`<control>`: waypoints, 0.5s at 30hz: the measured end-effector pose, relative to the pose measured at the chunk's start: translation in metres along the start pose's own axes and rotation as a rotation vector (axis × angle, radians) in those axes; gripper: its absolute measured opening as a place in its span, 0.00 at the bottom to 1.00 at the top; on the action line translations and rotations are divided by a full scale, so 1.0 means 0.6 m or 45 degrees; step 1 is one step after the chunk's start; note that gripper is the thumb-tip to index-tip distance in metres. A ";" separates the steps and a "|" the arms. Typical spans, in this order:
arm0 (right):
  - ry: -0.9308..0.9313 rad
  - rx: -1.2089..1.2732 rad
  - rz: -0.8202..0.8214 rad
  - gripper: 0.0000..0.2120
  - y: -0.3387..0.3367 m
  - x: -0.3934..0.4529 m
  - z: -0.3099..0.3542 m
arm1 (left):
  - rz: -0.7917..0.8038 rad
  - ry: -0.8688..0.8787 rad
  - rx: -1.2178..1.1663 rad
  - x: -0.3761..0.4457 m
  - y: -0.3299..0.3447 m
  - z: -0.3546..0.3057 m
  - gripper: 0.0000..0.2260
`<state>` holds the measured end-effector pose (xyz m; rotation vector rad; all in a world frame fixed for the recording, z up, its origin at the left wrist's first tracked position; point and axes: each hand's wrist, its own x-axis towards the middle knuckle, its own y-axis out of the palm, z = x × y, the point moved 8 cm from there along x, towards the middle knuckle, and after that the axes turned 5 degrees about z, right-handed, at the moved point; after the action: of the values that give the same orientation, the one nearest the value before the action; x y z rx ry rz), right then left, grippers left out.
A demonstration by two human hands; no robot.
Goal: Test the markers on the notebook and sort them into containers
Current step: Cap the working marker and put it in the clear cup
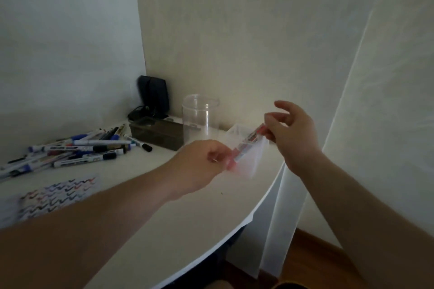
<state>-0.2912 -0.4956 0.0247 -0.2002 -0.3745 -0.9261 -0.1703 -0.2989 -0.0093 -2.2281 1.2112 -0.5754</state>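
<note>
Item 1, red marker (pixel 250 142): I hold it in the air between both hands, above the clear tub (pixel 249 166) at the counter (pixel 187 213) edge. My left hand (pixel 202 166) is pinched shut on the lower, capped end; my right hand (pixel 293 134) pinches the upper end, other fingers spread loose.

Item 2, notebook (pixel 56 195): lies at the left, its page covered in rows of short test squiggles in black, blue and red. I judge many markers already tested.

Item 3, marker pile (pixel 77 148): a large heap lies untouched behind the notebook, so I judge much work remains.

Item 4, containers: tall clear jar (pixel 200 119) looks empty; dark box (pixel 157 134), contents not visible; clear tub, too blurred to tell.

Item 5, writing: marker barrels carry printed labels, none legible to me. No brand readable.
</note>
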 end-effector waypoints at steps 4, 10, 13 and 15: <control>-0.170 -0.179 -0.094 0.15 0.025 -0.038 0.054 | -0.043 -0.017 0.276 -0.042 -0.096 0.065 0.08; -0.287 -0.228 0.561 0.14 0.288 -0.110 0.048 | -0.161 -0.368 0.685 -0.122 -0.271 0.253 0.10; -0.309 -0.436 0.740 0.12 0.432 -0.108 0.004 | -0.270 -0.536 0.712 -0.161 -0.345 0.330 0.11; -0.281 -0.569 0.847 0.12 0.517 -0.099 -0.028 | -0.327 -0.567 0.780 -0.171 -0.374 0.365 0.14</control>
<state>-0.0692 -0.2745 -0.0170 -0.7914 -0.2697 -0.3148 0.0480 -0.0545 -0.0466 -1.8439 0.4444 -0.4345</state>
